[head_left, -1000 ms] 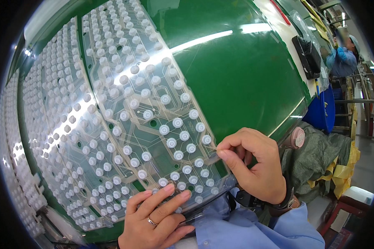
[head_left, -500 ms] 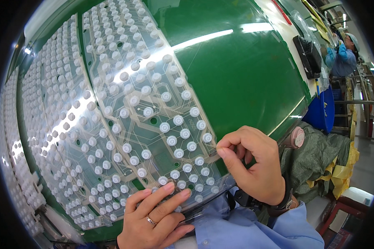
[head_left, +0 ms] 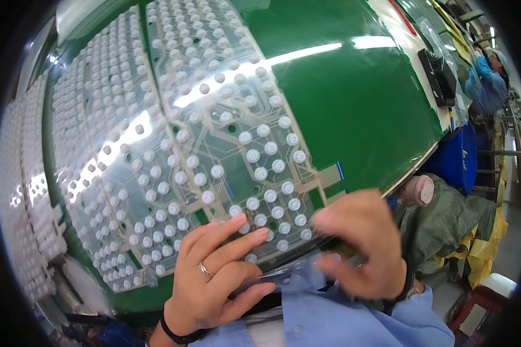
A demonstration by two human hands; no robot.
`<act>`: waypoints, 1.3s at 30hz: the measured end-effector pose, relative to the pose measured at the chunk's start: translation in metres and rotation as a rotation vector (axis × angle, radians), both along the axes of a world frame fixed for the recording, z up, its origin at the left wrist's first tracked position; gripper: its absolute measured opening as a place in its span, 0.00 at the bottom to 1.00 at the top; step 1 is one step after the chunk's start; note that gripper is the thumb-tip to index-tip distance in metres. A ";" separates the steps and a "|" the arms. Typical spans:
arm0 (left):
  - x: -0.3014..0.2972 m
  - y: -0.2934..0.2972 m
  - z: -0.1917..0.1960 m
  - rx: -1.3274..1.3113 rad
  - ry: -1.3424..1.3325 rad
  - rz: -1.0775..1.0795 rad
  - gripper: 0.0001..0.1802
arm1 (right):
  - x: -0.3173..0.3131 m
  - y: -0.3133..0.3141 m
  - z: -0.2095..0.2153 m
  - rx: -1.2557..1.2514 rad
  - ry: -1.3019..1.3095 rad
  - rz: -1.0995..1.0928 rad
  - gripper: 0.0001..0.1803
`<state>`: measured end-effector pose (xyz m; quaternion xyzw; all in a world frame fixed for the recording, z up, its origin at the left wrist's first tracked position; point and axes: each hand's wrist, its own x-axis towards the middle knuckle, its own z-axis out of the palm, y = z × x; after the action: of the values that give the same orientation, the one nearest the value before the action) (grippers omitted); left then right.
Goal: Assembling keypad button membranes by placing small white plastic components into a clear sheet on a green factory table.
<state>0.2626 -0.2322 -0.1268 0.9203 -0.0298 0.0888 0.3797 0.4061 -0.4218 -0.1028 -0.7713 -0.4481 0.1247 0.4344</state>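
A clear keyboard membrane sheet (head_left: 243,156), printed with fine circuit lines and dotted with white rubber domes, lies on the green table surface (head_left: 353,104). My left hand (head_left: 217,277), wearing a ring, rests its outstretched fingertips on the sheet's near edge among the domes. Just right of that edge is my right hand (head_left: 367,248), smeared by motion. Its thumb and forefinger stand apart, and no object shows between them. A flat connector tail (head_left: 330,175) with a blue tip juts from the sheet's right side, beyond the right hand.
More domed sheets (head_left: 98,133) cover the table's left side. At the far right edge sit a black object (head_left: 437,78) and a red pen (head_left: 403,17). Beyond the edge are a blue bin (head_left: 458,156), a pink cup-like container (head_left: 418,189) and green sacking (head_left: 446,225). A co-worker (head_left: 489,87) is farther off.
My right hand has left the sheet's right edge and come nearer my body, its pinch parted. The blue-tipped tail now sticks out in sight. The whole view has shifted slightly.
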 end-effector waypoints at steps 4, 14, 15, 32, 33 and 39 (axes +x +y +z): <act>-0.001 -0.010 0.007 -0.096 -0.088 0.058 0.13 | -0.034 -0.016 -0.004 -0.015 0.049 0.112 0.22; -0.011 -0.038 0.025 -0.311 0.292 0.122 0.06 | -0.025 -0.047 0.006 0.222 -0.215 0.066 0.11; -0.008 -0.041 0.020 -0.166 0.110 0.058 0.07 | -0.018 -0.051 0.004 0.204 -0.077 0.043 0.10; 0.001 -0.041 0.001 0.143 0.078 -0.137 0.10 | 0.012 -0.022 -0.013 -0.125 0.274 -0.118 0.03; 0.000 -0.041 0.000 0.140 0.075 -0.140 0.11 | 0.012 -0.023 -0.011 -0.128 0.368 -0.145 0.04; 0.000 -0.040 -0.002 0.123 0.063 -0.137 0.11 | 0.005 -0.015 -0.025 0.056 -0.133 -0.173 0.35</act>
<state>0.2627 -0.2725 -0.1285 0.9401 -0.0863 0.0317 0.3284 0.4107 -0.4370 -0.1282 -0.8012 -0.4112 0.0229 0.4341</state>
